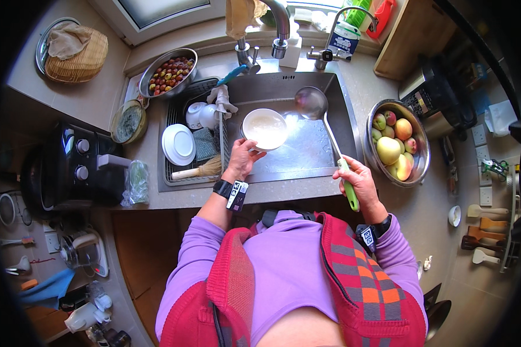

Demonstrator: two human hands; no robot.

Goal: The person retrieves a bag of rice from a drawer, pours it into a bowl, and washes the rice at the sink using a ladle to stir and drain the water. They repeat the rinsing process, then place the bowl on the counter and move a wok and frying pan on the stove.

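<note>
R hand (362, 184) grips ladle (325, 124), cup pointing away; L hand (243, 157) holds bowl (264, 129)

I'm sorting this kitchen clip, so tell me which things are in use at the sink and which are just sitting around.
In use:
left hand holding the white bowl
right hand holding the ladle
sink

Lying about:
bowl of fruit
bowl of red berries
white plate
brush
basket

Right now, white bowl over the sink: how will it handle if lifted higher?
The white bowl looks glazed and probably wet, so likely slippery. It seems to hold cloudy liquid, so heavier than it looks and apt to slosh if tilted. The left hand grips only its rim; likely fragile if dropped into the sink.
</note>
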